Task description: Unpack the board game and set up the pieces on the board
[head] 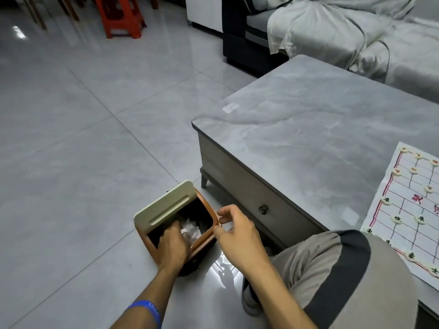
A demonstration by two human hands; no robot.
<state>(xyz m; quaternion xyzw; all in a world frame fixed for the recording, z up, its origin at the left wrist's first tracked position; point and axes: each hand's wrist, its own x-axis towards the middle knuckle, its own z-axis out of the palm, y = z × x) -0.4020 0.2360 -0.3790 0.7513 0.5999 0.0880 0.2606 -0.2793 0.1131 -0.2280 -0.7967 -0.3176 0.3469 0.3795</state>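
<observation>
A white paper board (401, 211) with red and black lines lies on the grey table (297, 129) at the right edge of view. Several round cream pieces, such as one (385, 201), stand on its line crossings. On the floor stands a small orange-brown bin (202, 241) with its beige lid (164, 206) tipped open. My left hand (172, 245) reaches down into the bin beside crumpled clear plastic (190, 230); its fingertips are hidden. My right hand (237, 231) hovers at the bin's right rim, fingers loosely curled, holding nothing.
The table's drawer front with a round knob (263, 209) faces the bin. My bent knee in grey shorts (332, 262) fills the lower right. A sofa under a pale cover (344, 27) stands behind the table, and a red stool (121, 15) at the far left.
</observation>
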